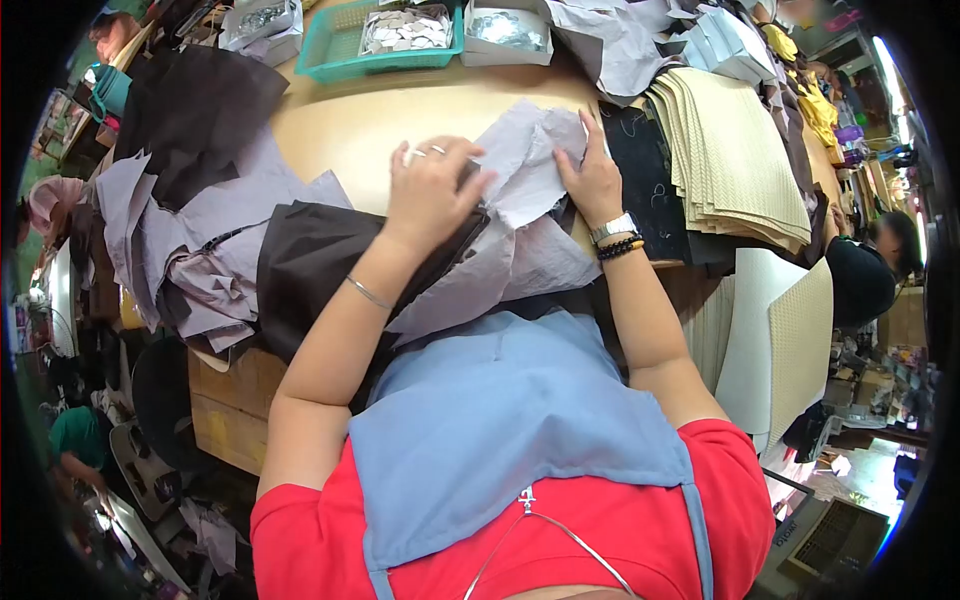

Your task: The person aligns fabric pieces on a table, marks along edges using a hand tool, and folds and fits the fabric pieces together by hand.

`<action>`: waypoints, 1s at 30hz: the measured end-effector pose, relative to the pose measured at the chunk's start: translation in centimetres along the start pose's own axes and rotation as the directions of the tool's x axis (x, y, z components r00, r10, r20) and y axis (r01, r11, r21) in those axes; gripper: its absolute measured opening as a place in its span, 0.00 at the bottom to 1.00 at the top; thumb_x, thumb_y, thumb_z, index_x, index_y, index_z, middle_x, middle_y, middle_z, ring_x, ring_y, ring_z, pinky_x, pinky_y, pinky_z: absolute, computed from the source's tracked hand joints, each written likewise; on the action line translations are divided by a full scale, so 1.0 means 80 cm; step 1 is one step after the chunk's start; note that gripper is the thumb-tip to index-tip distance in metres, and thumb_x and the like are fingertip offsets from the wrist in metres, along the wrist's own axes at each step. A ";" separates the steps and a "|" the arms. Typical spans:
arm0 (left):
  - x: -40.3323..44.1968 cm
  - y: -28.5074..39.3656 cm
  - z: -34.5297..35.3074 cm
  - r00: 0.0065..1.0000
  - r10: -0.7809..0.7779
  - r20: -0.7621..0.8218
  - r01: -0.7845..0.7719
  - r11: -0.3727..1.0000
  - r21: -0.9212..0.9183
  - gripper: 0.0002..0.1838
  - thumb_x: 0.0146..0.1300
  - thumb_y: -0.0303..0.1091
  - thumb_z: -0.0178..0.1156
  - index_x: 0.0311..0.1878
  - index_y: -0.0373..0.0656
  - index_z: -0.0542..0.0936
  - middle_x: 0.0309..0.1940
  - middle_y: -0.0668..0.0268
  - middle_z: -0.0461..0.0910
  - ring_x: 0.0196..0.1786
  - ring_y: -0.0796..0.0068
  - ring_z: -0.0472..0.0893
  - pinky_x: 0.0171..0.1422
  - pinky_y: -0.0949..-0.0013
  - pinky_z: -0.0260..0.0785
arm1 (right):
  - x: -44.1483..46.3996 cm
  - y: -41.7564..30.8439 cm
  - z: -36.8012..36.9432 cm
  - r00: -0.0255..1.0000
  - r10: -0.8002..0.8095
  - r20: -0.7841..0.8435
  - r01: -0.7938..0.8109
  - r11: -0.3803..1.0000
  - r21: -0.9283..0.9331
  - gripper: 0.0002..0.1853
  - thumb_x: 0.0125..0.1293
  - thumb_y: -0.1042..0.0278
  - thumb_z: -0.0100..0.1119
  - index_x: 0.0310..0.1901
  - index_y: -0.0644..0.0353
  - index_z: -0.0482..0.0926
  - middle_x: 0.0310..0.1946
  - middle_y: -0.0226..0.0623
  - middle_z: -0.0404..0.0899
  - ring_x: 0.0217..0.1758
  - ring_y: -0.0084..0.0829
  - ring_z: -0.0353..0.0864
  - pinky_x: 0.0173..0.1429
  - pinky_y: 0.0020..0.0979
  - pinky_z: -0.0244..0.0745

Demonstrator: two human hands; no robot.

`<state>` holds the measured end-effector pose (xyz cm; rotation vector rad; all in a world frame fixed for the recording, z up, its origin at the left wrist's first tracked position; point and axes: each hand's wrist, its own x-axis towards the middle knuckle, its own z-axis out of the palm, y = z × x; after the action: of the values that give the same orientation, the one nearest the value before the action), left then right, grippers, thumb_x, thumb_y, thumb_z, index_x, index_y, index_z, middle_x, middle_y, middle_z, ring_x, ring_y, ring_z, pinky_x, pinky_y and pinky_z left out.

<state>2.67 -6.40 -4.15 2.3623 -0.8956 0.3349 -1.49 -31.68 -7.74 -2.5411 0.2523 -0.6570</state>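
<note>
A crumpled pale lavender cloth (pixel 524 160) rises from the table edge in front of me. My right hand (pixel 594 180) grips its right side, thumb on the near face and fingers along the far edge. My left hand (pixel 432 190) is just left of this cloth, its fingers bent and apart, slightly blurred. Small white bits show on or between its fingers; I cannot tell whether they are rings. Beneath my left forearm lies dark brown cloth (pixel 310 255), with more lavender lining draped toward my lap, over the blue apron (pixel 520 400).
A teal basket (pixel 330 70) with small pale pieces stands at the back beside a white box (pixel 506 50) of metal parts. Textured cream sheets (pixel 735 160) are stacked to the right. More dark cloth (pixel 190 120) heaps up at the left. A person (pixel 865 275) sits at far right.
</note>
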 end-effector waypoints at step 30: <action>-0.049 -0.010 0.033 0.934 -0.046 0.354 0.036 0.999 0.036 0.48 0.47 0.66 0.68 0.72 0.60 0.69 0.77 0.63 0.58 0.81 0.51 0.50 0.69 0.14 0.35 | -0.111 -0.046 -0.034 0.724 -0.601 0.337 0.457 0.785 0.418 0.12 0.55 0.67 0.70 0.41 0.54 0.83 0.39 0.31 0.80 0.43 0.39 0.80 0.70 0.56 0.64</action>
<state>0.34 -5.44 -8.25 2.5094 -1.0055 -0.1034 -10.32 -27.05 -7.39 -2.3568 -0.7355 -0.2362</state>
